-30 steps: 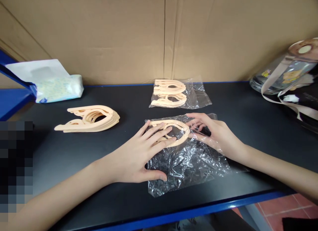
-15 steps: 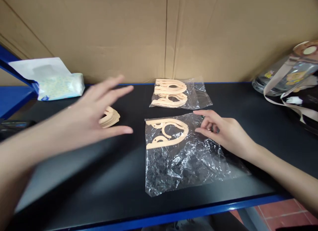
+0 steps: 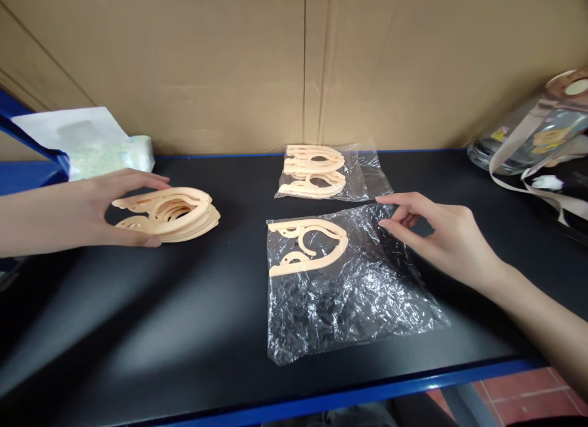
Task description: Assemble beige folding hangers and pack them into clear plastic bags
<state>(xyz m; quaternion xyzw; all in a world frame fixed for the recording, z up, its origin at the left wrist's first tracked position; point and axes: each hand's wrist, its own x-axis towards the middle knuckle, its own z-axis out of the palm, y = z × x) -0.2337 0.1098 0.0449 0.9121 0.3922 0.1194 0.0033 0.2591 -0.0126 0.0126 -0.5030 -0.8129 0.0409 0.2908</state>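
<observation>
My left hand [image 3: 108,209] is at a stack of cream folding hangers [image 3: 193,222], thumb along the near side and fingers along the far side, closed on the top hanger [image 3: 163,200]. A clear plastic bag [image 3: 340,310] lies flat in front of me with a single folded hanger [image 3: 335,255] in its upper left part. Over the bag's upper right edge hovers my right hand [image 3: 436,231], its thumb and index finger apart, the other fingers curled, nothing visible between them. Whether its fingertips touch the film I cannot tell.
Behind the flat bag lies another clear bag [image 3: 362,176] with several folded hangers. A white packet [image 3: 110,154] sits at the back left. At the right stands a transparent bottle [image 3: 509,139] with a strap [image 3: 514,139]. Cardboard [image 3: 220,65] walls the back.
My left hand has come down and left onto the hanger stack and closed on the top hanger, lifting its near-left end slightly. My right hand has shifted a little right.
</observation>
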